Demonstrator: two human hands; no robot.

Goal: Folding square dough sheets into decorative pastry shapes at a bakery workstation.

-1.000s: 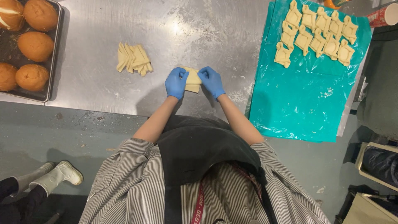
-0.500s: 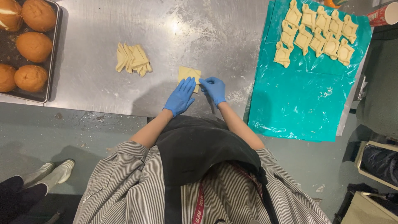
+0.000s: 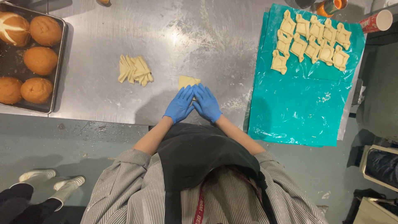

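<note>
Both hands' flattened fingers (image 3: 187, 92) now press the dough piece (image 3: 188, 81).

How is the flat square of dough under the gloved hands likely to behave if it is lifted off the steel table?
The dough square looks thin and pale, so it would probably droop and stretch rather than stay flat. The table shows a floury dusting, so it may slide free easily. Both the left hand and right hand press it flat, suggesting it dents readily.

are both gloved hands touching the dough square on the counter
Touching. The head view shows the left hand and right hand with fingertips lying flat over the near edge of the dough square, no gap visible.
</note>
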